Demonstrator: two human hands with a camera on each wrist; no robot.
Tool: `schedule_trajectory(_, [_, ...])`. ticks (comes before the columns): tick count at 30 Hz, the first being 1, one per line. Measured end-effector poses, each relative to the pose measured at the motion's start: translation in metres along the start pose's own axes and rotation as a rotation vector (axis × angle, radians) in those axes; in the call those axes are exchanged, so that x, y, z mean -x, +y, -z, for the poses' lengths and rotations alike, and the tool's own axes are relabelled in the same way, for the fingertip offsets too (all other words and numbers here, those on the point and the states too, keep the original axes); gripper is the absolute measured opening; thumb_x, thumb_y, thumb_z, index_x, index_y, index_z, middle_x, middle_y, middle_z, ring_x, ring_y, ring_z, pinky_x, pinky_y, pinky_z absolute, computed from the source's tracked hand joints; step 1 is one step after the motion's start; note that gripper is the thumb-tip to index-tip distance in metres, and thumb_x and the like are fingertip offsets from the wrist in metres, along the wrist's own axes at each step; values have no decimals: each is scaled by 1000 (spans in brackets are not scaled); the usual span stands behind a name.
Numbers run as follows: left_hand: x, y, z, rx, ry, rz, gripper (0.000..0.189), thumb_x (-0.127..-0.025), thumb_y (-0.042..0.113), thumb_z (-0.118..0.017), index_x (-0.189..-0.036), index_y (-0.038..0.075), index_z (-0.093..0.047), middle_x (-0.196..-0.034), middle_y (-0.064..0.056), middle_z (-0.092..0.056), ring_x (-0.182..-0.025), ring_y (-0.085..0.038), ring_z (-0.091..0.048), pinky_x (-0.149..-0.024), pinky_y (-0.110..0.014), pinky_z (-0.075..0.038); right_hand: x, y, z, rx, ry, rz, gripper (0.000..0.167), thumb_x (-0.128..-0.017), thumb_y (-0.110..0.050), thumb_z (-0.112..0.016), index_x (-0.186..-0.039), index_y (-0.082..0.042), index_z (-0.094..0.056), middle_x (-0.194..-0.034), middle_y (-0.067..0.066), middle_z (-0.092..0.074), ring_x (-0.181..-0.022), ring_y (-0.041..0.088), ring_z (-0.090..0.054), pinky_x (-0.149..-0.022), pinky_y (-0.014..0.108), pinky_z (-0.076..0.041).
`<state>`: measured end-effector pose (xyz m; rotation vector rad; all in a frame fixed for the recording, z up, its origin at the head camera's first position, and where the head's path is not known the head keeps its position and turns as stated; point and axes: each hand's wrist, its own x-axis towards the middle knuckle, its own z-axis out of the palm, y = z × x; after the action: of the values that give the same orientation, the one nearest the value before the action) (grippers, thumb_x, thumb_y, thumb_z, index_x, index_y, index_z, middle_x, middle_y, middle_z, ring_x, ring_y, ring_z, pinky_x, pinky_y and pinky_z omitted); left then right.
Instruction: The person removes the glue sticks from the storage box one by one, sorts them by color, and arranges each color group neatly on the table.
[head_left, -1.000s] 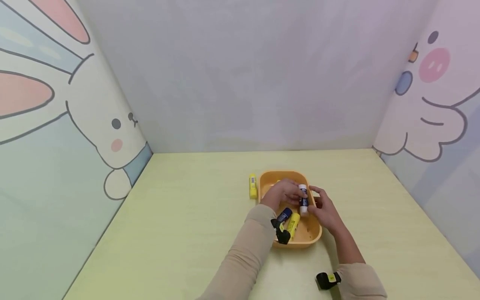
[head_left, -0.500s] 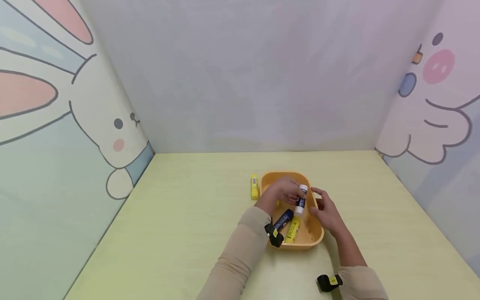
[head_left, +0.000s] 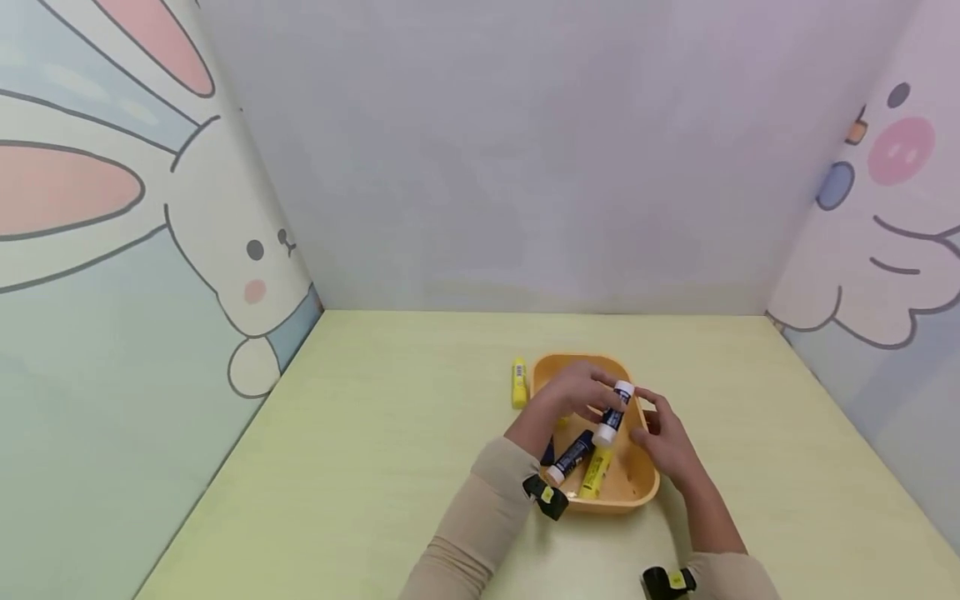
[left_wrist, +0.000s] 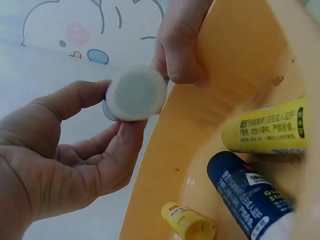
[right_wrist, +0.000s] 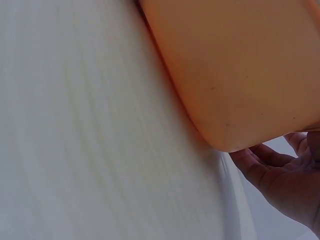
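Observation:
In the head view my left hand (head_left: 579, 393) pinches a navy glue stick (head_left: 616, 410) with white ends, tilted above the orange tray (head_left: 630, 482). The left wrist view shows this stick end-on, held between thumb and fingers. My right hand (head_left: 670, 443) grips the tray's right rim, thumb inside and fingers outside. Below the held stick, a yellow glue stick (head_left: 596, 473) and another navy glue stick (head_left: 573, 456) lie in the tray. Seen from the right wrist, the right fingers (right_wrist: 267, 175) touch the tray's outer wall.
Another yellow glue stick (head_left: 519, 383) lies on the pale table (head_left: 375, 467), just left of the tray. A smaller-looking yellow stick (left_wrist: 187, 221) is inside the tray in the left wrist view. Cartoon-printed walls (head_left: 525, 167) enclose the table's back and sides.
The held glue stick has gone from nearly upright in view to slanted, its upper end leaning right. My left hand has shifted slightly, uncovering more of the navy stick below. The right hand keeps its grip.

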<state>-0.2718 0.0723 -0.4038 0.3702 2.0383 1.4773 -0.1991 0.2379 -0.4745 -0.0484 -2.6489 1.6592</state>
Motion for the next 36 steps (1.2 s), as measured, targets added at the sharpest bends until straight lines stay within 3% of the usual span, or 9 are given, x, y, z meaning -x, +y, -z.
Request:
schedule_trajectory(11, [14, -8, 1, 49, 77, -21, 32, -79, 14, -75, -109, 9, -67, -88, 0, -62, -75, -18, -62, -65, -36, -54, 0, 3, 1, -13, -13, -8, 63, -88, 2, -51, -144, -8, -23, -127, 36, -42, -107, 39, -50, -81, 39, -47])
schedule_trajectory(17, [23, -10, 8, 74, 169, -22, 35, -77, 15, -77, -110, 8, -65, -84, -1, -62, -72, -18, -62, -66, -38, -54, 0, 2, -1, -8, -12, -20, 65, -87, 3, -51, -145, -8, -22, -129, 36, -41, -109, 40, -50, -82, 41, -47])
schedule_trajectory(24, [33, -21, 19, 136, 252, -74, 38, -76, 15, -78, -110, 6, -64, -81, -4, -63, -69, -19, -64, -66, -40, -54, 3, 0, -1, -2, -9, -34, 66, -87, 2, -51, -145, -8, -21, -130, 35, -40, -111, 41, -47, -84, 43, -47])
schedule_trajectory(36, [57, -37, 36, 234, 279, -148, 42, -78, 15, -76, -114, 2, -58, -88, -7, -65, -67, -20, -64, -62, -32, -55, 3, 0, 1, -1, -12, -23, 65, -87, 2, -51, -144, -8, -23, -127, 35, -42, -109, 41, -49, -81, 39, -47])
